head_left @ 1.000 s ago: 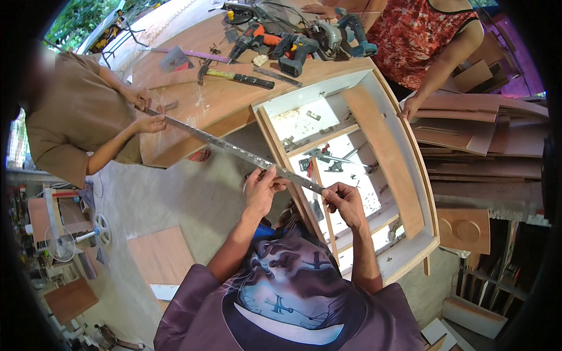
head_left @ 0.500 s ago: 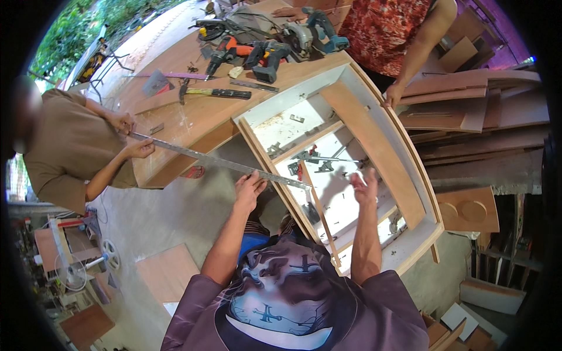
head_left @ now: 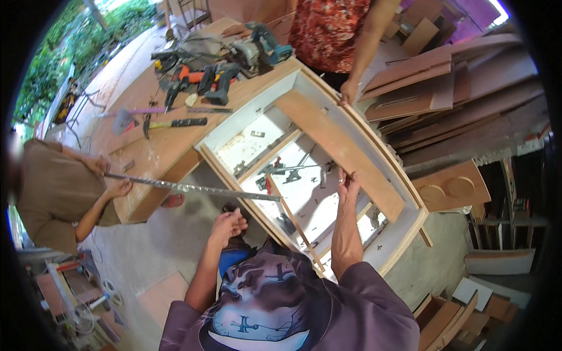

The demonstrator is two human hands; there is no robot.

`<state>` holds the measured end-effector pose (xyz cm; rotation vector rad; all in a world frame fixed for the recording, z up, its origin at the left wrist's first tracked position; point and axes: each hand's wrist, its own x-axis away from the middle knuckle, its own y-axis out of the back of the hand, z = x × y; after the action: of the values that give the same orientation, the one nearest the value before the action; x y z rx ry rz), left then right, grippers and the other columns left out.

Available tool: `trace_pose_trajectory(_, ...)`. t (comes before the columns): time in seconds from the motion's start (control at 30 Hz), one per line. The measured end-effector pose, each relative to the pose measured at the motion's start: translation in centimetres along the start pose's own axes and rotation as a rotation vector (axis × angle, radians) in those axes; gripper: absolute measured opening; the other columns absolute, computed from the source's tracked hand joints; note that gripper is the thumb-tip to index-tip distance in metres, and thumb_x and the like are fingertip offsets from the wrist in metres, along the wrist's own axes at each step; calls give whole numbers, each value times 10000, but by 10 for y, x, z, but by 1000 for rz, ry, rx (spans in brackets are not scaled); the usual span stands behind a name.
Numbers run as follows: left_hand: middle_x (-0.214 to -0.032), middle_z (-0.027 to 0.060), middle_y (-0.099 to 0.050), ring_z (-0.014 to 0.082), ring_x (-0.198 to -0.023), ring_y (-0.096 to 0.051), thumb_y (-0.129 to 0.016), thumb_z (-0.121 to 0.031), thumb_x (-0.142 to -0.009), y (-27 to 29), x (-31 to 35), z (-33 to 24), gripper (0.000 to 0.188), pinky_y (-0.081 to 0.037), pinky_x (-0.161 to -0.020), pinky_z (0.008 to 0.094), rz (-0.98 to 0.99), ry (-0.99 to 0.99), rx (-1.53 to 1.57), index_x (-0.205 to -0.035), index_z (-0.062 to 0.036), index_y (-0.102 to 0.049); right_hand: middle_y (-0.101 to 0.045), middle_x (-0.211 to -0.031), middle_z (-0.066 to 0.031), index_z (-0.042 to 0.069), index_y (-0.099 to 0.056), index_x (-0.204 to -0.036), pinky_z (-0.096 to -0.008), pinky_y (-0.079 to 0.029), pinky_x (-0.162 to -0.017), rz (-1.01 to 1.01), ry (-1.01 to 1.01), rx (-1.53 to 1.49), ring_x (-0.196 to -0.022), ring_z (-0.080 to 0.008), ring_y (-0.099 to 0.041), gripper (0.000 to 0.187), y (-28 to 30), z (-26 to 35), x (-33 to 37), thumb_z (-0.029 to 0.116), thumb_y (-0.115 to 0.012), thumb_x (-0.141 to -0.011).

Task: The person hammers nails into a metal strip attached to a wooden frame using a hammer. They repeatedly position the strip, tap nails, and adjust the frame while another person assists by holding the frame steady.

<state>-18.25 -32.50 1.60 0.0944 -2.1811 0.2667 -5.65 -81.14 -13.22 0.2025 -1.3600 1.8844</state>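
A long, narrow metal straightedge [head_left: 193,188] slants from a co-worker's hands to the near side of an open wooden cabinet frame [head_left: 234,193], its end reaching over that side. Just below the straightedge, apart from it, is my left hand [head_left: 227,227], loosely curled with nothing visible in it. My right hand [head_left: 348,186] is at the near edge of a long brown wooden board [head_left: 339,149] lying inside the frame. Its thumb lies over the board's edge and its other fingers are partly hidden. A thin wood strip [head_left: 295,219] and metal hardware [head_left: 293,167] lie in the frame.
A workbench [head_left: 175,140] at left bears a hammer [head_left: 175,123], drills [head_left: 218,85] and a circular saw [head_left: 246,55]. The co-worker in brown [head_left: 55,187] stands left; another person's hand [head_left: 348,92] rests on the frame's far side. Stacked boards [head_left: 410,88] fill the right.
My left hand has let go of the straightedge and dropped below it. My right hand has moved from open space over the frame to the board's edge. The view has shifted.
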Motion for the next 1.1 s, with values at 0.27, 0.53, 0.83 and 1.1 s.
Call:
trace_pose_trajectory(0.27,-1585,197,-546,325,-1480,-543,-679,-478,-1093,-123,25,-48,765,-434,-1235,495,409,-437,203,-1632,-19,-389,-654,-1486,-148,35,-586,-1491,-569,-497,-1229,228,-95,-38,-1399,-343,-610,462,-13,3,179,299,-650,-1117)
trace_pose_trajectory(0.53,-1720,47,-383,306,-1554,-401,-381,-880,-1021,-140,77,-67,953,-348,-1279,530,322,-522,1081,-1726,-244,-304,-660,-1447,-62,160,-606,-1482,-434,-523,-1118,552,-769,383,-1350,-262,-623,537,-47,-31,356,438,-751,-1046)
trace_pose_trajectory(0.83,-819,24,-664,252,-786,-664,-485,-744,-1044,-51,-3,38,610,-556,-739,436,401,-617,1398,-952,-165,-649,-799,-1142,-122,3,-762,-1246,-355,-601,-972,1365,-781,1436,-1079,-181,-755,264,-181,51,425,148,-802,-1028)
trace_pose_trajectory(1.1,-857,52,-727,257,-848,-733,-585,-448,-1088,-40,-67,107,324,-594,-823,433,846,-1029,1329,-966,-153,-642,-759,-855,-33,11,-828,-1031,-272,-540,-685,1588,-595,1737,-777,-88,-676,112,-255,-166,409,104,-813,-969)
